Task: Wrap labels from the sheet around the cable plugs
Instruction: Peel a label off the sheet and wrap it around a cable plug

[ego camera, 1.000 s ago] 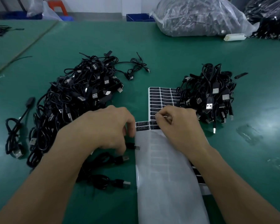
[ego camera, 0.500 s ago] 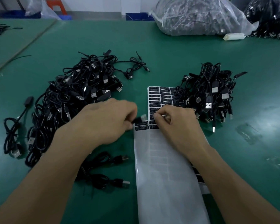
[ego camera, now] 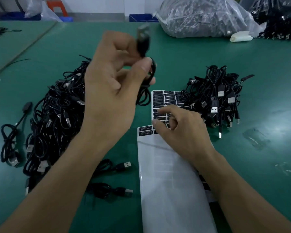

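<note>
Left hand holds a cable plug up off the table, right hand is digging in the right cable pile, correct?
No: the head view shows the right hand on the label sheet, fingertips at its labels, beside the cable pile. The left hand holds the cable plug up.

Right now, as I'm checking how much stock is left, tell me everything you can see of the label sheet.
The label sheet is a long, glossy white backing lying on the green table, running away from the person. Its near part is bare; rows of small black labels with white print cover the far end. The right hand rests on it, fingers curled at the labels; the right cable pile overlaps its far corner.
</note>
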`<action>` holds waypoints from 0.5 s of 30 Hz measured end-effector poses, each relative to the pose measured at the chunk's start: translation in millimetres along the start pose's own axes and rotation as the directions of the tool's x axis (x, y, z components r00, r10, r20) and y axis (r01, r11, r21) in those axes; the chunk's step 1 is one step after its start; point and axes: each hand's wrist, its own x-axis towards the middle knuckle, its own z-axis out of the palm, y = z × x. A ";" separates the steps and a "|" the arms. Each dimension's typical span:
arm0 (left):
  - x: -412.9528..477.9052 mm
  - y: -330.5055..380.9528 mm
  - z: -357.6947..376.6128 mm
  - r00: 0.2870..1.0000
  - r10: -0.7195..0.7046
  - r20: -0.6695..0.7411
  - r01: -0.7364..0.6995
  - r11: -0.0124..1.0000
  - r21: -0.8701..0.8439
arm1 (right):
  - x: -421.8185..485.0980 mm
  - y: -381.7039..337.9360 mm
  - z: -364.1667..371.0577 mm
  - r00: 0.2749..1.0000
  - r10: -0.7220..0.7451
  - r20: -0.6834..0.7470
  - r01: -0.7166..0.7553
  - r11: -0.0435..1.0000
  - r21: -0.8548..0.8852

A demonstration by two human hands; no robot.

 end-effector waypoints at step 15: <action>-5.9 -6.9 9.9 0.868 -0.491 -0.065 0.416 0.795 -0.442 | -4.9 -7.5 -7.2 0.957 -0.290 -0.019 0.273 0.873 0.404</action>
